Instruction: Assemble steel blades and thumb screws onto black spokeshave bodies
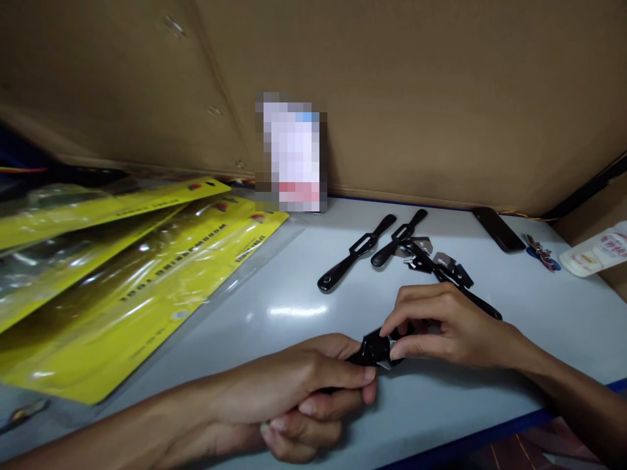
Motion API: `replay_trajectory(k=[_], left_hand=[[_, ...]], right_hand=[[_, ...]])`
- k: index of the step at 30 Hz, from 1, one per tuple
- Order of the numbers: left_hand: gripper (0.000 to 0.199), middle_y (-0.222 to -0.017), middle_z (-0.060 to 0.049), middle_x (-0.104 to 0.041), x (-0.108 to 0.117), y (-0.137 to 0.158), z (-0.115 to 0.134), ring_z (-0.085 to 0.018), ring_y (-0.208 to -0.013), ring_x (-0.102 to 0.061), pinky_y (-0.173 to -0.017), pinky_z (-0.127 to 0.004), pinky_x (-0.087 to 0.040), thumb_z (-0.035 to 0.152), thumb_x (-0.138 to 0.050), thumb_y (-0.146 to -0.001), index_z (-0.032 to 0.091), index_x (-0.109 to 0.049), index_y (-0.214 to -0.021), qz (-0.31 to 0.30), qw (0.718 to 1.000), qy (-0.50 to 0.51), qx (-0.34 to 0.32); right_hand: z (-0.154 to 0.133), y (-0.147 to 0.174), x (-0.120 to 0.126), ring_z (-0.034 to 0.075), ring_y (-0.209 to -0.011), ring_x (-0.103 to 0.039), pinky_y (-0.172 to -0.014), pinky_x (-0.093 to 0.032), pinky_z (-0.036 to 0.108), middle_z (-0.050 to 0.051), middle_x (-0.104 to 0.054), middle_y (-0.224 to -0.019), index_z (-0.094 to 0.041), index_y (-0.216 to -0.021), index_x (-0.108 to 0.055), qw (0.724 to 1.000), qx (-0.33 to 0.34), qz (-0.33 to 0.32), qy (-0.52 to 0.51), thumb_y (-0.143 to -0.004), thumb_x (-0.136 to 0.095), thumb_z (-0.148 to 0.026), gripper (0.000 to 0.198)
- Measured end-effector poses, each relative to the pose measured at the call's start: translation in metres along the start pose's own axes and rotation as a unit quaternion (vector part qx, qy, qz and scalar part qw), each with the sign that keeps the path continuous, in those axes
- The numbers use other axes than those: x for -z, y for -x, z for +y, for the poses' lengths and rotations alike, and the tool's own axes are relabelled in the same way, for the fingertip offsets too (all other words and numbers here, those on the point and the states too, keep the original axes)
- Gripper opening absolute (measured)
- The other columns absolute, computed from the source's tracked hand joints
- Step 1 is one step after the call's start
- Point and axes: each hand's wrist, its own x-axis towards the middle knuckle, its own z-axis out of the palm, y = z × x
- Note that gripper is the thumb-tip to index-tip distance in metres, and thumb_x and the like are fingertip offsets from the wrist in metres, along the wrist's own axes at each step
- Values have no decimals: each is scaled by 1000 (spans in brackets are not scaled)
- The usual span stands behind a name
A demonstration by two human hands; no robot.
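Observation:
My left hand (323, 378) is closed around one handle of a black spokeshave (377, 349), held low over the front of the table. My right hand (441, 326) pinches the tool's middle between thumb and fingers; whether a separate plate is in that pinch I cannot tell. The far handle is mostly hidden behind the right fingers. Beyond the hands lie two black spokeshave bodies (360, 251) with open frames in their middles. Another black spokeshave (480, 303) lies partly behind my right hand, beside small dark plates (463, 275) and shiny screws (415, 262).
Yellow cards in clear plastic blister packs (161, 294) overlap at the left. A pixelated pale panel (294, 153) stands against the cardboard wall (441, 104). A dark phone-like slab (498, 230), a small tangled bundle (540, 252) and a white bottle (595, 251) lie at the right.

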Motion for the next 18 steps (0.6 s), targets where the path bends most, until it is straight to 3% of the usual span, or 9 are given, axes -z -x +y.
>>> replay_trajectory(k=[5,9,12,15,18], left_hand=[[19,-42,13,-34,-1,-1,1,-3,-28,-11,-25,-12,-14,32,-70,-90,20,-59,-82,-3,1000,0,0],[20,-42,13,-34,-2,-1,1,-3,-29,-10,-25,-12,-12,34,-72,-89,19,-59,-83,-5,1000,-3,2],[20,-42,13,-34,-2,0,1,-3,-29,-10,-25,-13,-12,34,-71,-89,19,-59,-82,-3,1000,-8,3],[19,-42,13,-33,-1,0,1,-4,-28,-11,-25,-13,-13,33,-70,-90,20,-59,-83,-4,1000,-5,0],[19,-43,14,-33,1,0,0,-3,-28,-11,-25,-12,-13,33,-70,-90,20,-59,-84,-5,1000,1,-6]], right_hand=[[6,0,-12,9,-60,-47,-57,-35,23,-3,-56,-68,-17,-72,-61,998,5,46,41,-93,-71,-35,30],[8,1,-31,9,-53,-33,-53,-25,27,-5,-43,-57,-19,-59,-43,986,32,93,136,-99,-53,-23,41],[5,1,-35,9,-51,-29,-52,-23,28,-6,-37,-53,-20,-54,-39,988,24,102,117,-98,-52,-24,46],[0,0,-21,8,-50,-34,-51,-26,26,-5,-41,-53,-18,-53,-48,996,-22,79,23,-98,-59,-34,48],[-1,1,-2,9,-53,-43,-51,-31,24,-4,-53,-59,-17,-75,-70,996,-59,61,-34,-93,-67,-37,27]])
